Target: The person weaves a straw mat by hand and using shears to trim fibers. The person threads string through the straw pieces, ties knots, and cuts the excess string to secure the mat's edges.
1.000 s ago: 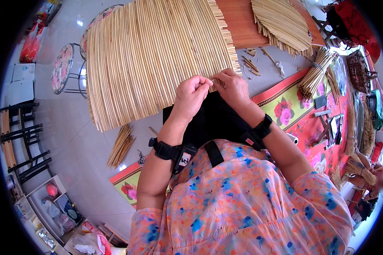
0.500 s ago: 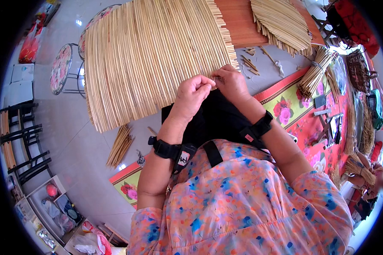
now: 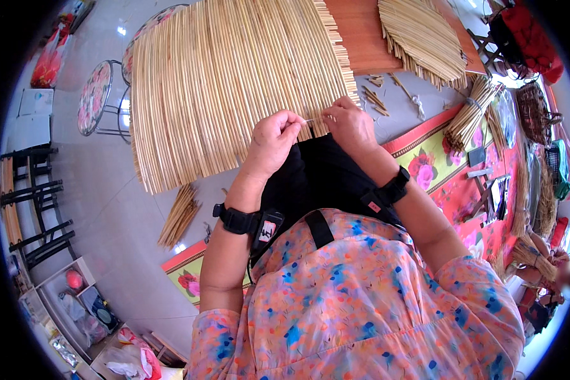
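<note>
A large mat of straw-coloured stalks (image 3: 221,82) lies in front of me, its near edge over my dark-trousered lap. My left hand (image 3: 273,142) is closed at that edge, thumb and forefinger pinching one end of a thin pale thread (image 3: 313,120). A short way to the right, my right hand (image 3: 353,128) pinches the same thread, its other fingers curled. Between the two hands the thread looks taut, just above the stalk ends. Whether a needle is in either pinch is too small to tell.
A second, rounded stalk mat (image 3: 421,41) rests on the brown table (image 3: 364,38). Tied stalks (image 3: 472,114) stand at right by a flowered red mat (image 3: 424,171). Loose stalks (image 3: 180,218) lie on the floor at left, near a round stool (image 3: 95,98) and boxes (image 3: 76,304).
My hands have moved apart, the left one going left, and a stretch of thread now shows between them. The whole view has shifted slightly.
</note>
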Tool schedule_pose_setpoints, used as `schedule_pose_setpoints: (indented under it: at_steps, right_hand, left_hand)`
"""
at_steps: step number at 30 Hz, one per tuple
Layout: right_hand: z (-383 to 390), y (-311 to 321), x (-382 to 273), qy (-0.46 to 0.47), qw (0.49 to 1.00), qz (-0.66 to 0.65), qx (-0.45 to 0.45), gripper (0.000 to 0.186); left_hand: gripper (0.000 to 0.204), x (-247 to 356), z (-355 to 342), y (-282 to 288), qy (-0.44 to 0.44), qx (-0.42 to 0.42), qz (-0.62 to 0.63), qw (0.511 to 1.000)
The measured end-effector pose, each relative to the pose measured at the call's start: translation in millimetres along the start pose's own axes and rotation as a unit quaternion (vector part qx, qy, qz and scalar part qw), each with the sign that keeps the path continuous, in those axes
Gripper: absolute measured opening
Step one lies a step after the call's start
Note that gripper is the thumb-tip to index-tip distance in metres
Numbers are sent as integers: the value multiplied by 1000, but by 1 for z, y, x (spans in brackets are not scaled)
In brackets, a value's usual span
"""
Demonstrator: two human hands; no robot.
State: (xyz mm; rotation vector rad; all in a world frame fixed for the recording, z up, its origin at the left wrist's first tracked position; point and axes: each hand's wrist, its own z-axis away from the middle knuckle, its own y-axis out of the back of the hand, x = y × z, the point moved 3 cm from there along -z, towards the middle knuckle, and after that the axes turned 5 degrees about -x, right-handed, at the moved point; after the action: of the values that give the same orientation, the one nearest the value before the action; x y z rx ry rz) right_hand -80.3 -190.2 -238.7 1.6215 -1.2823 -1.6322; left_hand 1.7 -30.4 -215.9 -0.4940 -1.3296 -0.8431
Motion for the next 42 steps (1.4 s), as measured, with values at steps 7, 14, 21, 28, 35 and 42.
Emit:
schedule_pose_setpoints:
  at_steps: [7,14,21,28,35,42]
  right_hand:
    - [-1,1,1,-45,998,4,-44,12]
    - [4,13,9,-100,981,79,-146,14]
    - [2,26,-3,-93,993,21,-75,17]
    - [8,8,-1,-95,990,36,-94,18]
    - [9,3,5,-97,989,39,-100,16]
    - [11,4,1,-87,992,6,-86,19]
  left_hand:
    - [9,-5,0,3,-7,0,-11,1000]
    - [10,-10,3,6,-8,2,-17,1000]
    - [11,-11,6,6,15,6,-3,1000]
    - [10,-10,7,7,6,3,0,1000]
    - [9,-11,6,26,-88,154,-345,922]
    - [11,21,0,-13,-203,143,-405,880]
